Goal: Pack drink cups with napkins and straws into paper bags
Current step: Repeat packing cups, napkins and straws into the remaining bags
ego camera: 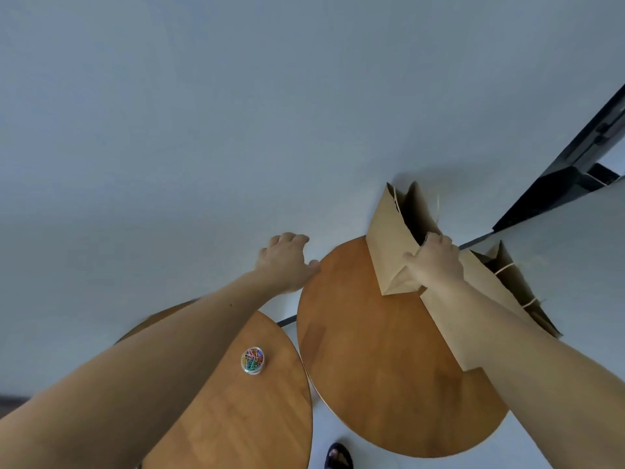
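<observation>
Currently right hand (434, 262) pinches the near rim of the standing paper bag (390, 252), mouth opening beyond its knuckles; left hand (287, 262), loosely curled and empty, hovers well left; cups unseen.

left arm is stretching forward, forearm bare | left hand (287, 262) is hovering palm-down, fingers loosely curled, holding nothing | right arm is stretching forward | right hand (436, 262) is gripping paper bag (389, 245) rim, fingers hooked inside, thumb outside

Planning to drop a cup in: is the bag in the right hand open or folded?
Open: the paper bag gapes, its mouth dark inside; the right hand grips its rim.
</observation>
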`<state>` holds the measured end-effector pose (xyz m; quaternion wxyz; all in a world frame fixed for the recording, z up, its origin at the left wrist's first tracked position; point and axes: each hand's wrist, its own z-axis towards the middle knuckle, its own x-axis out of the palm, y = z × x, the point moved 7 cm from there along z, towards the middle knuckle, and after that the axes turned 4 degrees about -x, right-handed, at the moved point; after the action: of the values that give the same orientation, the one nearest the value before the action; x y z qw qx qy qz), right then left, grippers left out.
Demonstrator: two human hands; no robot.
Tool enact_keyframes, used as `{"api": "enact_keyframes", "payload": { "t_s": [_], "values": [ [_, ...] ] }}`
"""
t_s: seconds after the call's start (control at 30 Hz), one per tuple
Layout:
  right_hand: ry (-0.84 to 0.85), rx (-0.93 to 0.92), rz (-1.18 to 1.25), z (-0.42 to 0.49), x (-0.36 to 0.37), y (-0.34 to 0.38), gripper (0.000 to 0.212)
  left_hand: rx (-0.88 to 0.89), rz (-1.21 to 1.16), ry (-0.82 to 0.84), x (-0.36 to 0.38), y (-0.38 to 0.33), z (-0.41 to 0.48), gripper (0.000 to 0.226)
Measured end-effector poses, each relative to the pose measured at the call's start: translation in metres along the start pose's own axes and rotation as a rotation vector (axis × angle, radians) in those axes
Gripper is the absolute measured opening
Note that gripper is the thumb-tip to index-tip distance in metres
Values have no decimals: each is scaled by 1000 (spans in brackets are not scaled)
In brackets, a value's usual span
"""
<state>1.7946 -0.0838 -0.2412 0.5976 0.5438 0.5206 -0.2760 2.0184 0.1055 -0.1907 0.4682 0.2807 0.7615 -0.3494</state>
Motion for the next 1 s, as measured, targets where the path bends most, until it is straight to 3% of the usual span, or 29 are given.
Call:
{"api": "enact_keyframes", "payload": {
  "t_s": [0.13, 0.37, 0.53, 0.6, 0.77, 1.0],
  "values": [
    [-37, 9, -3, 32, -1, -18, 57, -31, -9, 13, 11, -20, 23, 63],
    [-47, 37, -12, 70, 17, -31, 61, -89, 3, 60, 33, -18, 30, 63],
    [-20, -11, 1, 78, 34, -30, 16, -132, 18, 91, 38, 0, 17, 62],
    [-40, -44, -13, 76, 33, -24, 8, -145, 19, 91, 35, 7, 11, 61],
    [-117, -179, 81, 52, 11, 13, 27, -140, -21, 60, 25, 19, -9, 60],
    [-123, -471, 30, -45, -5, 110, 19, -130, -104, 22, 15, 54, -48, 62]
  ]
}}
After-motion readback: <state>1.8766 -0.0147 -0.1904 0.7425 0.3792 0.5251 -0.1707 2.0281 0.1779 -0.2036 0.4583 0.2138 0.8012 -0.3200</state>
